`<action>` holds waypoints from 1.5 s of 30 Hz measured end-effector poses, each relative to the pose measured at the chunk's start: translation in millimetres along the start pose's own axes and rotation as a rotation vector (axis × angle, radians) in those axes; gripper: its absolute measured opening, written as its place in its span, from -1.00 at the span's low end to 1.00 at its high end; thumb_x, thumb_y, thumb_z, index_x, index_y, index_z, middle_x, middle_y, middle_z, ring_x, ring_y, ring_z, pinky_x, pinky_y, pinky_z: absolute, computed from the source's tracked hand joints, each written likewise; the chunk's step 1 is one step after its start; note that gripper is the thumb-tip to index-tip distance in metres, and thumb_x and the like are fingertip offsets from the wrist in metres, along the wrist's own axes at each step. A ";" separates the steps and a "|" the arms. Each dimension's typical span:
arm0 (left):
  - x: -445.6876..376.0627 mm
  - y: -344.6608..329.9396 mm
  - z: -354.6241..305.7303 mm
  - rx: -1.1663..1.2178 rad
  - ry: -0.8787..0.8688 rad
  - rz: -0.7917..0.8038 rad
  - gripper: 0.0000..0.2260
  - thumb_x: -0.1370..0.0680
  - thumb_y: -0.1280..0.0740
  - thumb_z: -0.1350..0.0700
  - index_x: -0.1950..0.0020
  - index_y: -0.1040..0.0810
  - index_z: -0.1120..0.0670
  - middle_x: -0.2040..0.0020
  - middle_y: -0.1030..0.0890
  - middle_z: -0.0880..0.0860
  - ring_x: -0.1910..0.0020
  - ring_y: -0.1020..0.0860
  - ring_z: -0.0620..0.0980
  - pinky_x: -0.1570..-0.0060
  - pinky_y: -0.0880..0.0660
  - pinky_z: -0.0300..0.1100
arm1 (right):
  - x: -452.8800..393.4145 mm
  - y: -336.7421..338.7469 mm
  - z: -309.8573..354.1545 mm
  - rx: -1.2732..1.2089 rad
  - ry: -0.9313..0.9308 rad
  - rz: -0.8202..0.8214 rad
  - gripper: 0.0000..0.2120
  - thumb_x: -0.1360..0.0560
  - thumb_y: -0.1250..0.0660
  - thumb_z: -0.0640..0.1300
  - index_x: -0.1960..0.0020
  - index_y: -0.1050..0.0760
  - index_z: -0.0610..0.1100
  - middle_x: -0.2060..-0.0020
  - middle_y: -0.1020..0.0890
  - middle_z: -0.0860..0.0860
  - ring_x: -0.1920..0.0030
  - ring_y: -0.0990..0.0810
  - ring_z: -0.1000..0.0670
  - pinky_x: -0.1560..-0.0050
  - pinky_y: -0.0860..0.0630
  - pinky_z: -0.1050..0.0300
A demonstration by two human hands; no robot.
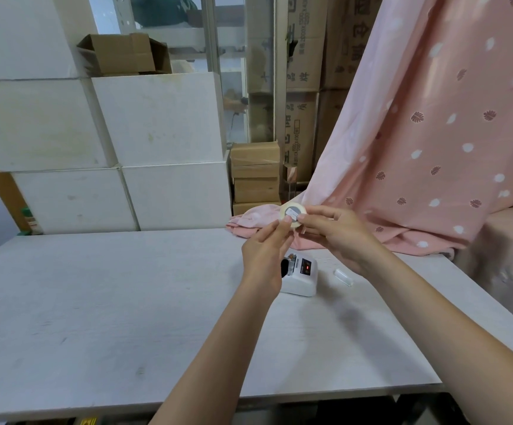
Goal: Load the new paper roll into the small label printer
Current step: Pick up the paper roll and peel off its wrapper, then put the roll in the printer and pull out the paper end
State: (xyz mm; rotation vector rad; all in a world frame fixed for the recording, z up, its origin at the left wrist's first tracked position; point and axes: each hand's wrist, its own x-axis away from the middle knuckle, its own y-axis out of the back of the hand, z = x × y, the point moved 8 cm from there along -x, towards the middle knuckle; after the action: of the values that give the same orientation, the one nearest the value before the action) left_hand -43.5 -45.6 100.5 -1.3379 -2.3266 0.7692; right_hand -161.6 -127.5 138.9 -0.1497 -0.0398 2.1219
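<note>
Paper roll, small, round and white with a grey core [293, 215], is held up in the air between both hands, above the white table [126, 302]. Left hand [266, 250] pinches its lower edge, right hand [335, 233] grips its right side. Below them sits the small white label printer [301, 276], lid open, with a small clear plastic piece [343, 277] just beside it.
</note>
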 end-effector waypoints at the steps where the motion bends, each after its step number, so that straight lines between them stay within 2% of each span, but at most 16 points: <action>1: -1.2 2.5 1.1 -0.009 0.000 -0.002 -0.64 -0.50 -0.49 0.18 -0.25 -0.59 0.28 -0.12 -0.70 0.17 -0.13 -0.67 0.02 -0.31 -0.50 -0.08 | 0.4 0.0 -0.9 0.014 -0.005 0.007 -0.74 -0.58 -0.48 -0.28 -0.26 -0.70 -0.31 -0.05 -0.78 -0.22 -0.01 -0.76 -0.11 -0.29 -0.67 -0.03; 6: -2.3 6.0 7.8 0.003 0.016 0.006 -0.67 -0.50 -0.49 0.19 -0.22 -0.60 0.29 -0.11 -0.70 0.18 -0.13 -0.67 0.03 -0.32 -0.49 -0.07 | 2.1 -1.2 -6.2 0.033 -0.003 0.006 -0.76 -0.59 -0.48 -0.26 -0.23 -0.72 -0.29 -0.13 -0.75 -0.32 -0.01 -0.71 -0.10 -0.32 -0.65 -0.09; 12: 2.9 5.5 10.7 0.011 0.024 0.032 -0.69 -0.54 -0.44 0.20 -0.25 -0.58 0.28 -0.13 -0.69 0.17 -0.14 -0.66 0.02 -0.33 -0.48 -0.09 | 1.6 -1.5 -6.3 0.074 0.033 -0.007 -0.87 -0.56 -0.52 -0.23 -0.09 -0.78 -0.14 -0.07 -0.79 -0.24 0.00 -0.72 -0.03 -0.13 -0.72 0.13; 15: 9.8 7.1 10.9 -0.118 0.011 0.056 -0.72 -0.54 -0.46 0.11 -0.21 -0.61 0.16 -0.09 -0.72 0.10 -0.11 -0.68 -0.05 -0.26 -0.50 -0.16 | -2.1 6.2 -6.0 0.197 0.054 -0.047 -0.76 -0.52 -0.56 -0.20 -0.19 -0.76 -0.17 -0.06 -0.81 -0.17 0.08 -0.71 0.05 0.07 -0.69 0.29; 18: 15.3 23.1 9.5 -0.425 -0.107 -0.005 -0.79 -0.58 -0.39 0.06 -0.20 -0.59 0.06 0.04 -0.74 0.03 0.05 -0.71 -0.09 -0.02 -0.56 -0.28 | -11.6 12.2 -10.3 0.356 0.067 -0.057 -0.60 -0.48 -0.60 -0.13 -0.29 -0.73 -0.20 -0.06 -0.81 -0.06 0.17 -0.71 0.18 0.04 -0.62 0.31; 20: 16.8 36.4 5.4 -0.879 -0.308 -0.057 -0.82 -0.63 -0.28 0.07 -0.20 -0.58 0.00 0.17 -0.71 0.03 0.20 -0.67 -0.03 0.18 -0.56 -0.24 | -16.1 11.4 -13.6 0.533 0.087 -0.052 -0.57 -0.42 -0.62 0.01 -0.23 -0.77 -0.13 -0.07 -0.81 -0.11 0.10 -0.66 0.16 -0.06 -0.59 0.20; 23: 10.5 53.4 19.3 -1.431 -0.393 -0.029 -0.73 -0.63 -0.23 -0.01 -0.34 -0.45 -0.11 0.23 -0.65 0.05 0.18 -0.61 0.10 0.16 -0.57 0.00 | -20.3 0.6 -16.4 0.756 0.124 0.008 -0.73 -0.45 -0.56 -0.02 -0.07 -0.78 -0.17 0.10 -0.77 -0.23 0.16 -0.53 0.09 0.11 -0.39 0.11; 26: 2.8 66.0 37.2 -1.623 -0.270 0.083 -0.55 -0.61 -0.27 -0.09 -0.49 -0.27 -0.18 0.09 -0.68 0.06 0.00 -0.60 0.13 0.06 -0.54 0.00 | -19.9 -14.6 -13.5 0.931 0.146 0.070 -0.81 -0.49 -0.55 -0.10 0.15 -0.72 -0.24 0.41 -0.43 -0.10 0.32 -0.32 0.05 0.28 -0.22 0.12; 28: -1.7 70.2 41.1 -1.658 -0.262 0.095 -0.56 -0.61 -0.27 -0.09 -0.48 -0.29 -0.20 0.02 -0.68 0.05 -0.06 -0.59 0.12 0.03 -0.51 -0.02 | -17.8 -25.0 -12.1 1.003 0.152 0.119 -0.61 -0.51 -0.56 -0.12 0.42 -0.50 -0.02 0.49 -0.30 0.04 0.41 -0.23 0.07 0.41 -0.20 0.24; 31: -7.1 72.2 39.3 -1.638 -0.308 0.060 -0.65 -0.62 -0.26 -0.06 -0.41 -0.36 -0.22 0.10 -0.66 0.04 0.03 -0.59 0.12 0.10 -0.53 -0.03 | -15.3 -33.0 -16.5 1.052 0.167 0.160 -0.43 -0.52 -0.56 -0.14 0.47 -0.25 0.04 0.51 -0.23 0.09 0.43 -0.18 0.08 0.42 -0.22 0.22; 34: -11.0 72.8 39.8 -1.657 -0.336 0.051 -0.68 -0.62 -0.26 -0.07 -0.37 -0.37 -0.22 0.18 -0.63 0.03 0.12 -0.58 0.11 0.21 -0.48 -0.05 | -19.7 -29.8 -28.1 1.041 0.151 0.175 -0.47 -0.51 -0.55 -0.13 0.45 -0.27 -0.03 0.49 -0.21 0.08 0.40 -0.17 0.06 0.35 -0.09 0.14; 39: -11.5 78.4 42.0 -1.629 -0.393 0.010 -0.76 -0.62 -0.26 -0.10 -0.29 -0.44 -0.20 0.31 -0.60 0.00 0.20 -0.57 0.08 0.28 -0.45 -0.08 | -23.7 -25.3 -39.9 1.038 0.154 0.200 -0.59 -0.50 -0.54 -0.12 0.31 -0.43 -0.33 0.38 -0.23 -0.04 0.31 -0.18 0.03 0.21 -0.12 0.05; 41: -11.8 81.3 43.7 -1.591 -0.389 0.003 -0.81 -0.61 -0.27 -0.11 -0.22 -0.48 -0.19 0.34 -0.60 -0.01 0.21 -0.58 0.06 0.22 -0.51 -0.05 | -24.8 -25.3 -40.3 1.036 0.159 0.204 -0.53 -0.50 -0.55 -0.14 0.38 -0.32 -0.22 0.38 -0.21 -0.03 0.32 -0.17 0.02 0.20 -0.11 0.05; 43: -11.9 82.8 43.6 -1.561 -0.391 0.002 -0.83 -0.60 -0.30 -0.10 -0.18 -0.51 -0.19 0.38 -0.58 -0.02 0.22 -0.58 0.05 0.21 -0.52 -0.06 | -28.4 -25.3 -43.2 1.032 0.136 0.204 -0.64 -0.50 -0.55 -0.15 0.35 -0.45 -0.13 0.40 -0.27 0.00 0.32 -0.23 0.03 0.21 -0.17 0.06; 44: -11.4 83.0 43.1 -1.551 -0.399 0.001 -0.84 -0.59 -0.31 -0.10 -0.16 -0.52 -0.18 0.40 -0.56 -0.03 0.24 -0.57 0.04 0.22 -0.51 -0.06 | -30.7 -24.8 -46.6 1.050 0.125 0.192 -0.85 -0.50 -0.56 -0.14 0.21 -0.66 -0.13 0.41 -0.36 0.03 0.28 -0.32 0.04 0.22 -0.25 0.09; 45: -10.9 83.2 42.7 -1.541 -0.407 -0.002 -0.85 -0.58 -0.32 -0.09 -0.15 -0.53 -0.18 0.42 -0.54 -0.04 0.24 -0.57 0.03 0.23 -0.51 -0.07 | -30.1 -28.0 -48.0 1.074 0.127 0.198 -0.87 -0.50 -0.56 -0.13 -0.04 -0.76 -0.11 0.36 -0.49 0.05 0.20 -0.42 0.04 0.20 -0.32 0.13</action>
State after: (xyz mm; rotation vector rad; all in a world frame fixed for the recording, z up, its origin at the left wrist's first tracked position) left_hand -4.6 -33.3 15.6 -1.6527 -3.2797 -1.2065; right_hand -116.4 -139.8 96.5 0.3635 1.1983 2.0419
